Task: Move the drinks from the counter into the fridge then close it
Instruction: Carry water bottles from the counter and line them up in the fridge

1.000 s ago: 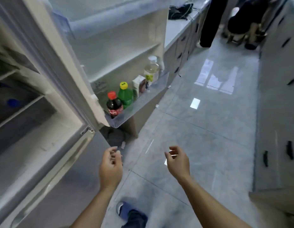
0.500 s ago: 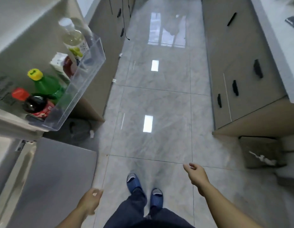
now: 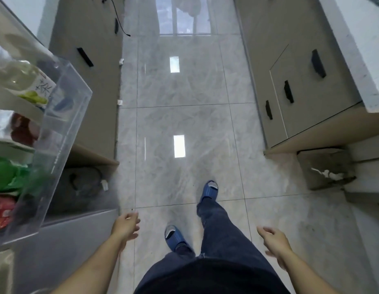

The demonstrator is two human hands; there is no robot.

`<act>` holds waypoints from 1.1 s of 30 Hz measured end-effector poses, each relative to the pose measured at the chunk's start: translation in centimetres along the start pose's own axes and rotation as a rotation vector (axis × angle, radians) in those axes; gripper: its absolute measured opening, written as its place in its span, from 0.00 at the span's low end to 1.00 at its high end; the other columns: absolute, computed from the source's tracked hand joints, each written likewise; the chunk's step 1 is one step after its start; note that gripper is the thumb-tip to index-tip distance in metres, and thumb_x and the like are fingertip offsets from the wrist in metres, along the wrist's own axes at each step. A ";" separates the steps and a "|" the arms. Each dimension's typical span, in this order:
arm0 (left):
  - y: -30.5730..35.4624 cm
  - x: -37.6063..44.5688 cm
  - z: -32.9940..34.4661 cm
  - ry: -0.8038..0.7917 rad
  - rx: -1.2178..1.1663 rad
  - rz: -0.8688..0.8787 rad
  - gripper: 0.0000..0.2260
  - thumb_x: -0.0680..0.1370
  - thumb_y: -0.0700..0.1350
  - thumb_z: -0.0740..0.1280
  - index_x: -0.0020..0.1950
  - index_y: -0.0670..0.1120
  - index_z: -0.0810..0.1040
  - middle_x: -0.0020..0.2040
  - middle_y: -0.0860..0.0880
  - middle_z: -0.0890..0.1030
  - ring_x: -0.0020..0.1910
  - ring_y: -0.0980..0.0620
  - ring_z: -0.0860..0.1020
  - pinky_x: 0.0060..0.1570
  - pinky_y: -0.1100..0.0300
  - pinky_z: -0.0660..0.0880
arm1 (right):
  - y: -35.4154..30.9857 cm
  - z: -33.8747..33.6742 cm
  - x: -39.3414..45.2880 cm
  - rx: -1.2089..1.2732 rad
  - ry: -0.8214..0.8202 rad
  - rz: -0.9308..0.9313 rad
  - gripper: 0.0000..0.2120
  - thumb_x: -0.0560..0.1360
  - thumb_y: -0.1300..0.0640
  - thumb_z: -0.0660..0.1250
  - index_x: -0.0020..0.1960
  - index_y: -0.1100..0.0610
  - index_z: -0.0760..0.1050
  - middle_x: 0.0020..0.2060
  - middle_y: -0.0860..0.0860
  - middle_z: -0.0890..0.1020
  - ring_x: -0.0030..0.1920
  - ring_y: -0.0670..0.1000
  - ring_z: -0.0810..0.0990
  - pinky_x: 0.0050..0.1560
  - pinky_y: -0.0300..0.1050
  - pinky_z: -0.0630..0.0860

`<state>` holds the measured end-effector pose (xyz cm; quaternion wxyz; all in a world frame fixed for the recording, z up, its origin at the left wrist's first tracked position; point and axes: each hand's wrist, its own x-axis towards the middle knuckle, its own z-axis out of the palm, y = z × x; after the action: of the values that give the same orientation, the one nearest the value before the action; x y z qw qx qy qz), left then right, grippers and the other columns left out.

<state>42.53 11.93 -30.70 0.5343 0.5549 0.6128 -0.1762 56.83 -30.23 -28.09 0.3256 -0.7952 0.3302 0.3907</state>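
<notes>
While several drinks already stand in the clear plastic fridge-door shelf (image 3: 63,132) at left, both the left hand (image 3: 126,227) and right hand (image 3: 274,240) hang loosely spread, holding nothing, so the fridge remains unclosed.

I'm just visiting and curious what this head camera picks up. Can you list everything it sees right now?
door bin: one, clear plastic, on the open fridge door at left
tea bottle: one, pale yellow-green with white label, far end of the bin
carton: one, white and dark red, middle of the bin
green bottle: one, green, nearer in the bin
red-label bottle: one, dark with red label, nearest end of the bin
cabinets: two runs, grey with black handles, either side
countertop: one, pale speckled, upper right
floor: grey glossy tiles, centre
slippers: two, blue, on the feet
trousers: dark blue
left hand: empty, fingers relaxed
right hand: empty, fingers relaxed
</notes>
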 end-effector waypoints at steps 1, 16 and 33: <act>1.9 0.3 0.8 -0.012 -0.001 0.018 0.09 0.83 0.48 0.62 0.56 0.43 0.75 0.50 0.44 0.80 0.46 0.43 0.79 0.45 0.53 0.78 | -0.7 -0.2 0.7 -0.001 0.000 0.016 0.23 0.78 0.48 0.68 0.68 0.60 0.73 0.59 0.57 0.79 0.56 0.58 0.78 0.49 0.52 0.77; 20.0 3.8 6.8 0.125 -0.071 -0.051 0.12 0.83 0.47 0.61 0.60 0.39 0.75 0.55 0.41 0.80 0.49 0.42 0.78 0.47 0.50 0.76 | -34.6 -4.7 12.5 -0.097 -0.100 -0.240 0.23 0.78 0.48 0.68 0.67 0.60 0.74 0.59 0.58 0.79 0.56 0.58 0.79 0.55 0.54 0.79; 40.2 17.9 2.0 0.195 -0.300 -0.171 0.08 0.80 0.46 0.63 0.44 0.45 0.77 0.51 0.41 0.81 0.43 0.45 0.77 0.40 0.55 0.77 | -68.7 3.9 17.8 -0.387 -0.191 -0.414 0.15 0.78 0.48 0.67 0.60 0.57 0.74 0.49 0.52 0.79 0.48 0.55 0.79 0.45 0.50 0.78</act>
<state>81.74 32.03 -31.46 0.5323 0.4294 0.7259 -0.0730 117.25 7.11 -26.96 0.2704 -0.8525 0.0484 0.4446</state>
